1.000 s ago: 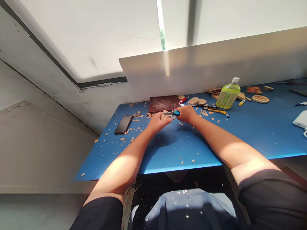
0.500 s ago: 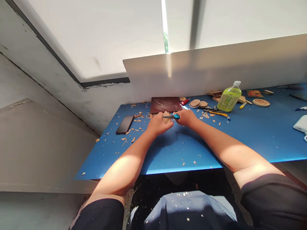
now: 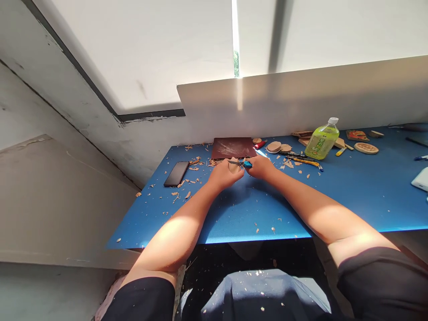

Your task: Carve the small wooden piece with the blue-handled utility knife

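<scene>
Small wood block is pinched in the left hand over the worktop (wood shavings all around), blue-handled knife is gripped in the closed right hand, blade set against the block, apparently mid-carving.

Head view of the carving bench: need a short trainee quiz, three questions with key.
1. Which holds the blue-handled knife: the left hand or the right hand?
2. True or false: in this view, the black smartphone lies to the left of the dark brown sheet.
3. Fill the gap: the left hand grips a small pale piece of ____.

Key: 1. right hand; 2. true; 3. wood.
</scene>
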Demonstrator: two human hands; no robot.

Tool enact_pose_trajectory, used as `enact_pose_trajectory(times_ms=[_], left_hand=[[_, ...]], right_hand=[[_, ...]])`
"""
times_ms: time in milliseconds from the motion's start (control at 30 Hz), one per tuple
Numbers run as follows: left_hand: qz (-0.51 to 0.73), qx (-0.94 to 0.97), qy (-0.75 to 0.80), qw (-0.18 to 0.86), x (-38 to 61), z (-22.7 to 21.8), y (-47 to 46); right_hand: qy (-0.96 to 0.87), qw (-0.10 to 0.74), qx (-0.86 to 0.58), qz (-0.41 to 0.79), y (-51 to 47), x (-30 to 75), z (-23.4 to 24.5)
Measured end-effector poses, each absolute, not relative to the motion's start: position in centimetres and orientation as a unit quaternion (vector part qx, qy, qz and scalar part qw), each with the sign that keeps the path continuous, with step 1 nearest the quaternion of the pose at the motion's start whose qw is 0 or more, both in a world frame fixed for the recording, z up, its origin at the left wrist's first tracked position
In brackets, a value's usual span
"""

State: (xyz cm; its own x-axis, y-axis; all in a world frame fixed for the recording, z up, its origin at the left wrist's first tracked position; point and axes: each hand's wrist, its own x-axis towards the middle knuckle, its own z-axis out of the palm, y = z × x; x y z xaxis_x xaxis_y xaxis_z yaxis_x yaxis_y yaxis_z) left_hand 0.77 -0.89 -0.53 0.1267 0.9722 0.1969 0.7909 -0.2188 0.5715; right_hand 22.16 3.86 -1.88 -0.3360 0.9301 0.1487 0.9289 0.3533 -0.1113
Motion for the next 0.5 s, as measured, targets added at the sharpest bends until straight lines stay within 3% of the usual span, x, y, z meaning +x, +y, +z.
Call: enact_pose_trajectory(times_ms=[300,500], left_hand=[[0.261,0.726,0.619,0.147,1.2,-0.8,-0.3],[0.255,0.687,0.658,0.173,0.7,0.2,-0.3]], right_hand=[[-0.806,0.084,-0.585,-0.027,4.6,22.8,-1.7],[-0.719,0.090,-0.688,-0.032,6.4,26.2,-0.6]])
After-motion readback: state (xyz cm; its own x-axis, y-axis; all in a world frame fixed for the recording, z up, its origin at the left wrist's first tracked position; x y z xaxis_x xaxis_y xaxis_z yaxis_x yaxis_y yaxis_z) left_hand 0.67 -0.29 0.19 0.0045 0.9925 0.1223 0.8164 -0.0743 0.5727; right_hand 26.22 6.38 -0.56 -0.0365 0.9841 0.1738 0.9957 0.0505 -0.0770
